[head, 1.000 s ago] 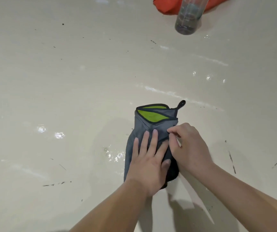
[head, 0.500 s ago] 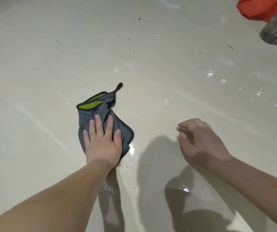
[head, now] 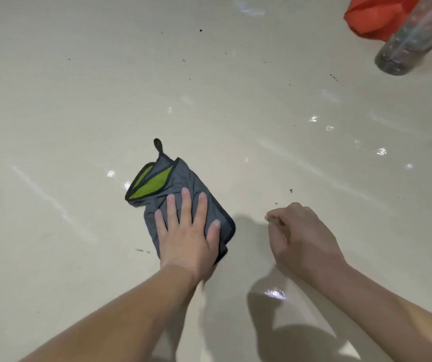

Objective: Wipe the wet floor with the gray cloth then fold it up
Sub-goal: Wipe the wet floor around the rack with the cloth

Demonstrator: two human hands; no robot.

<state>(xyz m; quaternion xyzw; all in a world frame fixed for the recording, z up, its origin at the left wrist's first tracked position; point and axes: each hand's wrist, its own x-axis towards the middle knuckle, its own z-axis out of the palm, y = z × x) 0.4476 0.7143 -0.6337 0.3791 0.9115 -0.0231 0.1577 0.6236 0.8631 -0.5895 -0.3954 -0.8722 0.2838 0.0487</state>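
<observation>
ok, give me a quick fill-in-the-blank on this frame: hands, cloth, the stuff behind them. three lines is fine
1. The left hand presses flat on the gray cloth, whose exposed lining is ____.
2. The right hand is off the cloth, its fingers ____ rather than straight.
3. The fabric behind the clear bottle is ____.

Missing words: green; curled; orange.

Glossy cream floor [head: 79,100], scattered dark specks. Wet glints [head: 381,151] beyond right hand [head: 306,239]; orange fabric [head: 366,17] and clear bottle [head: 405,48] farther off.
</observation>
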